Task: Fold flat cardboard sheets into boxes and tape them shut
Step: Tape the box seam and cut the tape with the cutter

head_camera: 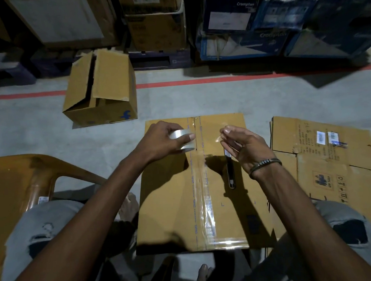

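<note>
box (172, 195): we see it right in front of us, between our knees, its top flaps closed with clear tape down the middle seam.
left hand (160, 139): our fingers wrap round the tape roll (183, 139), held over the far end of the box.
right hand (243, 147): we pinch the loose tape end (218, 138) and hold a cutter (230, 170) too.
flat sheets (324, 153): they lie on the floor (199, 100) just right of the box.
open box (103, 89): it sits farther off to the left.
</note>
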`<state>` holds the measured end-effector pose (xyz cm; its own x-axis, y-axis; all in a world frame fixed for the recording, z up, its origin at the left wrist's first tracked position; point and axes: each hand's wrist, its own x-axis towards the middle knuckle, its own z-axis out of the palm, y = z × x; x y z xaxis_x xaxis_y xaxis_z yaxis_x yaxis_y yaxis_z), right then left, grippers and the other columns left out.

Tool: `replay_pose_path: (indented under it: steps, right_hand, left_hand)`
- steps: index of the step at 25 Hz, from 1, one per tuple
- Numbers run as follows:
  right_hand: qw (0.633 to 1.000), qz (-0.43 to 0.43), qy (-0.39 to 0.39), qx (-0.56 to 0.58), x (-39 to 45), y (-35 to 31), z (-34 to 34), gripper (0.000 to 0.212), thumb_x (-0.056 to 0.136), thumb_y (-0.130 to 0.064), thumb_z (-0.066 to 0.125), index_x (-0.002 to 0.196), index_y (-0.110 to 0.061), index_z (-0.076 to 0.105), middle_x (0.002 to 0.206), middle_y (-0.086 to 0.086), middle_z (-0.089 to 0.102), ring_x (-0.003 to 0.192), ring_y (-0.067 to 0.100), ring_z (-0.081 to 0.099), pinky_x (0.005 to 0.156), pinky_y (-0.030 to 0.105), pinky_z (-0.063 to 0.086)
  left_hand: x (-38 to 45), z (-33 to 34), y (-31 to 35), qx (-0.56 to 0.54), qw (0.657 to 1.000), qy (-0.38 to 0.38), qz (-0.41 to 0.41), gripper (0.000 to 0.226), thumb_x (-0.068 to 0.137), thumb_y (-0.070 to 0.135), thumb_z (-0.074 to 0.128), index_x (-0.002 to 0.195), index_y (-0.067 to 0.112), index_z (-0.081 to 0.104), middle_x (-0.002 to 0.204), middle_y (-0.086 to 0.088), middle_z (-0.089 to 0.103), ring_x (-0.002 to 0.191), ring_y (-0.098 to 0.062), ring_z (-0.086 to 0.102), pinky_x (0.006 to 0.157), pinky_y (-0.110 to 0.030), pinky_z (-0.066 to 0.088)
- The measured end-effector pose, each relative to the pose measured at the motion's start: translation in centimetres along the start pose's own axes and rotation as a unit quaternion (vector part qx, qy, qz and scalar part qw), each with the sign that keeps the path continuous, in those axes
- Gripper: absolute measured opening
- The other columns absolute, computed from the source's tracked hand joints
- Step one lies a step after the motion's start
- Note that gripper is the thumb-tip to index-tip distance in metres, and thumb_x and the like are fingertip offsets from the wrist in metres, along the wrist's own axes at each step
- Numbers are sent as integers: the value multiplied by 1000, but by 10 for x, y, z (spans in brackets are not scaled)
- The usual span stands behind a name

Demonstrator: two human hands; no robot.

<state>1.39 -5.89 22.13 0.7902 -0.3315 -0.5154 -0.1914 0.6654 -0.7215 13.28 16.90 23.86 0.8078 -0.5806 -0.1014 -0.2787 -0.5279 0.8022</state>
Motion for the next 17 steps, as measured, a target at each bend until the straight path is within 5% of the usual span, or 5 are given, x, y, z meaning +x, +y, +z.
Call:
replay_pose_path:
  steps: [5,9,13,17]
  right_hand:
    - [996,73,1,45,6,-3,-7,42,80,-10,82,121,-8,71,120,9,75,104,18,73,99,35,57]
    - [997,64,16,44,9,-9,-9,49,82,-9,81,129,-9,68,126,6,73,113,16,71,101,32,56]
    - [998,55,14,16,4,-16,-4,36,82,-11,81,116,-14,70,123,3,74,110,13,72,94,28,56]
    - [999,30,27,-6,11,-49,-14,31,79,-13,82,109,-13,73,111,3,77,93,10,74,90,28,54]
  left_hand:
    - [0,-8,-2,-38,999,-21,18,30,92,47,71,79,20,73,77,5,69,75,-12,66,66,-36,50]
    - [-1,-14,0,-97,991,-75,54,33,86,38,60,80,7,64,82,-17,58,78,-21,54,74,-37,38]
    - [-3,-23,11,-80,992,-85,57,21,90,35,64,81,16,69,77,2,64,74,-14,58,71,-34,42]
    - [3,-43,12,37,997,-66,34,40,96,51,69,72,19,69,66,3,64,63,-16,62,63,-34,44]
